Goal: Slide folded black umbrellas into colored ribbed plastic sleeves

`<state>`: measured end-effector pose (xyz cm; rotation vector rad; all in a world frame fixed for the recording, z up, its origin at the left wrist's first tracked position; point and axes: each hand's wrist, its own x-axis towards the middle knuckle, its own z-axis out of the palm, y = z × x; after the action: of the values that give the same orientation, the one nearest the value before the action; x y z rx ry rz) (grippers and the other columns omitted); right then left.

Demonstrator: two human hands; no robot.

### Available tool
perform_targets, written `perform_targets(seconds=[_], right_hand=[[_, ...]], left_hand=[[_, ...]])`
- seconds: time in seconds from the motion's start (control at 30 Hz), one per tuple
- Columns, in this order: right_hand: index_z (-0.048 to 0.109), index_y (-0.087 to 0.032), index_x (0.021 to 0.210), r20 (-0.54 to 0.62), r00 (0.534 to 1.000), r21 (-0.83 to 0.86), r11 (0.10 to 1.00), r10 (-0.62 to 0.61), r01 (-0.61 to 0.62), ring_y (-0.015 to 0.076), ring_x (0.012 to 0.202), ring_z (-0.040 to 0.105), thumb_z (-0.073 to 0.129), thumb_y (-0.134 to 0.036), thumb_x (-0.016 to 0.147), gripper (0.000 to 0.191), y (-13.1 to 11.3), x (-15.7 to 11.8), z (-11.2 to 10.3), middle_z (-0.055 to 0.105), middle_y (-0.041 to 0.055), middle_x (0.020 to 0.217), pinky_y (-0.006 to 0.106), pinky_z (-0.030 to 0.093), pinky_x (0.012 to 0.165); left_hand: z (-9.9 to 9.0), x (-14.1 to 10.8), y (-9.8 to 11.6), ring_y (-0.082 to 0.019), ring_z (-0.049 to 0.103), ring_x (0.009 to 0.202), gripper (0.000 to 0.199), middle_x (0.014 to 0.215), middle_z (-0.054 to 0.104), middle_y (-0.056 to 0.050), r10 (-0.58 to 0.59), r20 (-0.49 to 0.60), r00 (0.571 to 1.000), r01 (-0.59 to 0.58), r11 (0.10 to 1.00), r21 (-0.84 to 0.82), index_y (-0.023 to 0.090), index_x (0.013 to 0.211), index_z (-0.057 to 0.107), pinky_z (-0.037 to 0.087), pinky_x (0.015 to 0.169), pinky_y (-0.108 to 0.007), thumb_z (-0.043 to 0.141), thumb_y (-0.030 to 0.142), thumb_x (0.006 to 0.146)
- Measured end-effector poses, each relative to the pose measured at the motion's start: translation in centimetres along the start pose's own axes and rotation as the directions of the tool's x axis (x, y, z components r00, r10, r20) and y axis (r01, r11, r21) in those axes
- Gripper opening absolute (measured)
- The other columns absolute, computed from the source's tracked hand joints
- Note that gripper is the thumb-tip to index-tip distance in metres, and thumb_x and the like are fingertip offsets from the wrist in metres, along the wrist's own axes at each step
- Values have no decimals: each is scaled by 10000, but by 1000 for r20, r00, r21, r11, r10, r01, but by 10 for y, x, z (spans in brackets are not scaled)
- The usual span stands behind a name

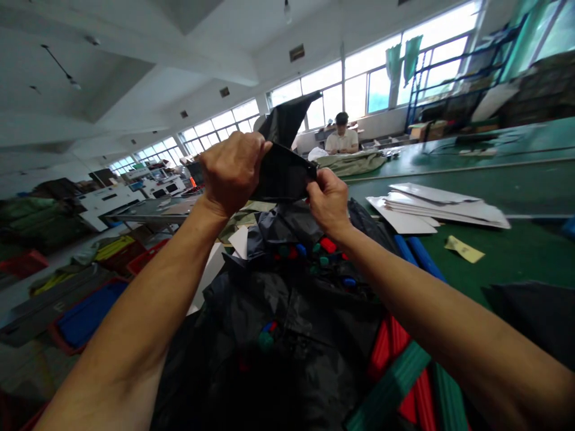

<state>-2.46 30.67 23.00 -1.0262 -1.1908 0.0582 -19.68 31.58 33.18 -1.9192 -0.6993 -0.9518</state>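
A long green-topped workbench [453, 179] runs along the right, with a stack of white sheets [442, 206] on it and a person [341, 134] seated at the far end. Nearer, a heap of dark fabric [278, 335] lies below both hands, dotted with small coloured pieces. A black fabric piece [283, 173] is stretched between them: the left hand [231, 173] is closed over its left edge, and the right hand [327, 200] pinches its right edge between thumb and fingers.
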Motion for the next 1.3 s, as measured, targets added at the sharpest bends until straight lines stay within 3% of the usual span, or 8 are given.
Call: perform_targets(seconds=[0.2, 0.4, 0.53, 0.7, 0.83, 1.0, 1.17, 1.3], right_hand=[[533, -123, 683, 248, 829, -219, 863, 501, -456, 192, 747, 598, 521, -197, 824, 160, 79, -10, 55, 581, 48, 647, 354, 456, 744], [486, -178, 558, 401, 689, -333, 797, 603, -504, 102, 431, 485, 665, -314, 769, 308, 127, -62, 45, 444, -42, 391, 258, 429, 527], [509, -191, 574, 414, 706, -395, 812, 575, -430, 113, 458, 489, 597, -371, 810, 310, 123, -100, -17, 490, -19, 443, 246, 365, 529], [510, -205, 646, 283, 746, -686, 671, 603, -283, 157, 540, 522, 469, -417, 834, 286, 121, -209, -160, 551, 14, 556, 271, 319, 544], [382, -231, 514, 122, 528, -775, 413, 841, -478, 151, 472, 476, 365, -528, 866, 460, 97, -317, -228, 486, 15, 464, 273, 283, 497], [423, -223, 526, 100, 388, -806, 304, 916, -509, 191, 547, 563, 355, -631, 852, 528, 70, -365, -198, 577, 61, 547, 282, 309, 517], [556, -191, 680, 50, 293, -802, 213, 955, -558, 295, 760, 656, 498, -660, 744, 477, 74, -364, -156, 681, 147, 790, 324, 410, 589], [586, -201, 742, 22, 304, -577, 260, 952, -774, 262, 725, 670, 520, -545, 747, 350, 75, -371, -148, 692, 85, 736, 312, 469, 600]], left_hand=[[90, -66, 4, -166, 579, 755, 413, 796, 589, -77, -42, 324, 945, 69, 995, -72, 145, 896, 572, 372, 668, -265, 255, 398, 976], [151, -144, 40, -194, 615, 802, 348, 898, 628, -94, -85, 637, 766, 143, 989, -39, 165, 1001, 567, 361, 628, -270, 269, 342, 973], [161, -164, 61, -195, 620, 831, 342, 931, 635, -98, -141, 656, 741, 241, 968, -65, 164, 1019, 568, 369, 636, -273, 286, 350, 971], [157, -178, 82, -197, 591, 851, 280, 986, 618, -74, -152, 535, 831, 299, 933, -199, 193, 1133, 542, 402, 694, -287, 408, 334, 931], [156, -193, 88, -189, 545, 893, 290, 981, 565, -50, -157, 432, 888, 307, 902, -303, 198, 1171, 500, 410, 768, -297, 467, 292, 898], [152, -203, 88, -221, 516, 940, 232, 944, 523, -34, -234, 386, 892, 358, 888, -289, 189, 1068, 527, 391, 758, -351, 477, 329, 890], [147, -210, 81, -277, 530, 967, 312, 1043, 571, -107, -397, 457, 796, 507, 850, -144, 168, 1063, 587, 425, 747, -400, 581, 312, 786], [140, -217, 78, -245, 549, 962, 271, 1026, 619, -101, -411, 540, 735, 577, 797, -180, 166, 1033, 639, 442, 793, -366, 531, 252, 800]])
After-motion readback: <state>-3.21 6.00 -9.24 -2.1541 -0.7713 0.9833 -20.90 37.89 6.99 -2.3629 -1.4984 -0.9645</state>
